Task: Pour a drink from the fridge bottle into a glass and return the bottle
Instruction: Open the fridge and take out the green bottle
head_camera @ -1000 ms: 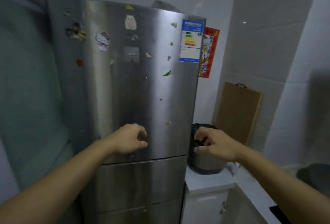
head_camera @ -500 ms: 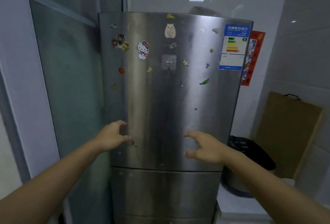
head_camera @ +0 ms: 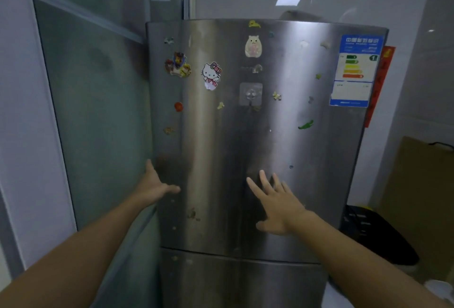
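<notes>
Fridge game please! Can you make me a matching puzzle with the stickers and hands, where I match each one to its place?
Things:
1. white cat sticker
2. blue energy label
3. left hand
4. right hand

Places:
A. top right corner of the door
B. at the door's left edge
C. spread open on the door's lower middle
D. upper left part, beside a colourful cartoon sticker

Pairs: 1-D, 2-A, 3-B, 4-C

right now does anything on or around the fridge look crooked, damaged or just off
Nothing looks damaged or spilled. The fridge door is shut, with magnets and an energy label on it. Smudges and small specks mark the steel near the left hand and right hand.
</notes>
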